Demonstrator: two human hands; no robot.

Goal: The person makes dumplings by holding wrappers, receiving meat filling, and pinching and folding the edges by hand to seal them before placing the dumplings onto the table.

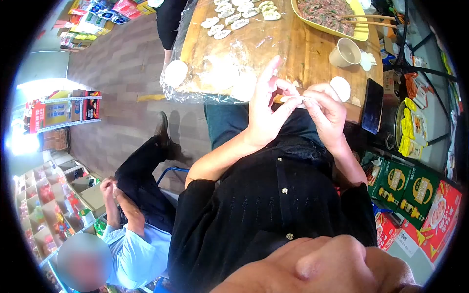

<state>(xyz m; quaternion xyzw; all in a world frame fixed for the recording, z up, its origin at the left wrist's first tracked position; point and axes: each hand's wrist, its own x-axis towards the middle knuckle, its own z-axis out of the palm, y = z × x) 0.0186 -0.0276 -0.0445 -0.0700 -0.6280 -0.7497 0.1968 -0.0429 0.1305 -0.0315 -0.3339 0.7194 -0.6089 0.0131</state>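
Two hands met nearer the wearer than the cup [344,53]: left hand [266,105] and right hand [326,112] pinched a small pale dumpling [302,103] between fingertips. Shaped dumplings [239,23] lay left of the cup.

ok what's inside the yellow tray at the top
The yellow tray holds what looks like minced meat filling with green bits. Chopsticks reach in over the rim. The filling hides the tray's bottom, and the picture's edge cuts off the far side.

Black short-sleeved top [244,210], round shiny buttons [285,191]; trousers [224,122] apparently dark teal.
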